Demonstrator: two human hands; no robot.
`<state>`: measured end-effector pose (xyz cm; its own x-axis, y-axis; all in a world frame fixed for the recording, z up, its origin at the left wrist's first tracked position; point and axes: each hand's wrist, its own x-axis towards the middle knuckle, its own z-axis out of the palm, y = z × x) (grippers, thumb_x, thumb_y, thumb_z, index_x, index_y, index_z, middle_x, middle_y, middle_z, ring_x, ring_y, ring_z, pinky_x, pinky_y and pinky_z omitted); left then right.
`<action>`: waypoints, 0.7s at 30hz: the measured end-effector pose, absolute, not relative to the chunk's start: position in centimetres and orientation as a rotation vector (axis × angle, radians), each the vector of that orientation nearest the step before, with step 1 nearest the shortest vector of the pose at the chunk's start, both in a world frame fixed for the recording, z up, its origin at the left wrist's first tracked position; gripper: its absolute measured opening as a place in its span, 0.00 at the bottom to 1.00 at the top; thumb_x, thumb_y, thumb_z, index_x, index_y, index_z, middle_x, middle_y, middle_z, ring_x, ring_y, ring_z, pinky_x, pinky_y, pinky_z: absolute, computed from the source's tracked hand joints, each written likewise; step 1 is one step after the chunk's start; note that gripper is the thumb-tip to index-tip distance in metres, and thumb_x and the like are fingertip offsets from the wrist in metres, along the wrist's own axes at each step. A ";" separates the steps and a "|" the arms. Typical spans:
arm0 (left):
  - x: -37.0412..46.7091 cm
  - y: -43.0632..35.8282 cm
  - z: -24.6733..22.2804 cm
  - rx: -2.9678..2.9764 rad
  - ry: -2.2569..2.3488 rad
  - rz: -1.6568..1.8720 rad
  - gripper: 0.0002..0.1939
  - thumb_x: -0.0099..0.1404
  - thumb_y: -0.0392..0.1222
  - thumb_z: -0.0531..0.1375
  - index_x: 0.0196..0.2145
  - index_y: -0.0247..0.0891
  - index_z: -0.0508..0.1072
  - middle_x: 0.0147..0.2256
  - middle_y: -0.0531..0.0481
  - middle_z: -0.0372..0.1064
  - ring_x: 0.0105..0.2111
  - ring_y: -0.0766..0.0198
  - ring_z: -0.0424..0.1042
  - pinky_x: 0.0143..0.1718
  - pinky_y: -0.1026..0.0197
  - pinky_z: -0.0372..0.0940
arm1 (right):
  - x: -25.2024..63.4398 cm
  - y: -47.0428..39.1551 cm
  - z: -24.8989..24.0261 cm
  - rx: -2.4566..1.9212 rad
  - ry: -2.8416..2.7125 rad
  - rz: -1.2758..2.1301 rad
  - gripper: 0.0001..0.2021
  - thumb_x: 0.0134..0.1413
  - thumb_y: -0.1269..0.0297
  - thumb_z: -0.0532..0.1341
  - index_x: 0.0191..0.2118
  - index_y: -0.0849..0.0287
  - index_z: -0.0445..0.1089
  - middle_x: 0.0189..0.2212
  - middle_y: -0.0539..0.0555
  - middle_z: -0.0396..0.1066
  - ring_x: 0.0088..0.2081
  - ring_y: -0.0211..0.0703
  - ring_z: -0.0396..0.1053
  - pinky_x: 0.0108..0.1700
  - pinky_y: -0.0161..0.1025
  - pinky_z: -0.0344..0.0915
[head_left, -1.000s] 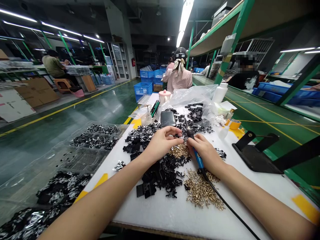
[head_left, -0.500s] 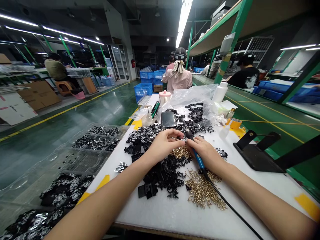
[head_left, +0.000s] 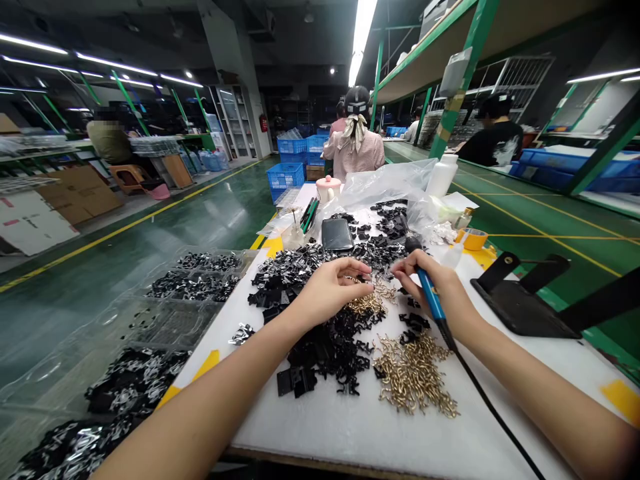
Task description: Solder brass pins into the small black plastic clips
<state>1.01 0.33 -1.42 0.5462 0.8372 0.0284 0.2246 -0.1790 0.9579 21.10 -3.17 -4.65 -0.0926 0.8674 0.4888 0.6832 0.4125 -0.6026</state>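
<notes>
My right hand (head_left: 440, 283) grips a soldering iron (head_left: 431, 293) with a blue handle, its black cable trailing to the lower right. The thumb and fingertips of that hand point left; whether a small part is between them I cannot make out. Across from it, my left hand (head_left: 327, 290) hovers with thumb and fingers apart, nothing visible between them. Beneath the hands lies a small heap of brass-coloured hooked pins (head_left: 365, 305). A larger heap of such pins (head_left: 415, 373) is nearer me. Black metal clips (head_left: 330, 357) pile up under and around my left hand.
A phone (head_left: 337, 234) lies behind the hands among the clips. Further back are a lidded mug (head_left: 328, 190), plastic bag (head_left: 385, 180) and white bottle (head_left: 442, 175). Orange tape (head_left: 471, 239) and a black metal stand (head_left: 525, 300) are right. Clear trays (head_left: 165, 320) of clips stand left. Co-workers sit beyond.
My right hand has moved right with the soldering iron, away from my left hand. The left fingers have parted slightly, and the pins between the hands show more.
</notes>
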 end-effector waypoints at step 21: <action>1.9 -1.8 -2.4 2.209 0.859 0.998 0.20 0.57 0.42 0.62 0.47 0.35 0.70 0.31 0.48 0.70 0.30 0.66 0.67 0.36 0.61 0.67 | 18.9 -5.5 -4.0 -1.060 -1.447 0.865 0.11 0.53 0.65 0.59 0.29 0.55 0.52 0.31 0.50 0.67 0.31 0.38 0.66 0.33 0.37 0.63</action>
